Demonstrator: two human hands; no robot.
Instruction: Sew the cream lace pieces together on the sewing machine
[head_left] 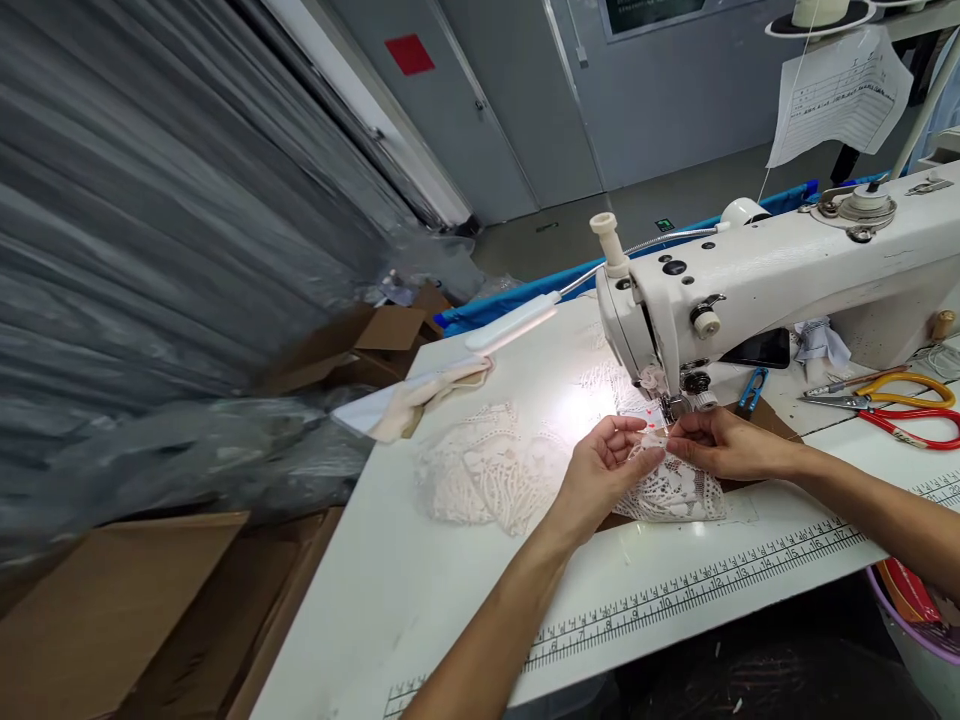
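A piece of white lace fabric [671, 487] lies under the needle end of a white sewing machine [780, 270]. My left hand [611, 458] pinches its upper edge between thumb and fingers, just in front of the presser foot [677, 406]. From the other side my right hand [712, 440] grips the same edge, its fingertips close to the left thumb. More lace pieces [495, 470] lie on the table to the left, and some lace extends behind the needle. The fingertips partly hide the edge being held.
Right of the machine head lie blue thread snips [752, 390], yellow-handled scissors [889, 385] and red-handled scissors [915, 420]. A lamp [514, 322] reaches over the white table [360, 620], which has a printed ruler along its front. Cardboard boxes [112, 610] stand at left.
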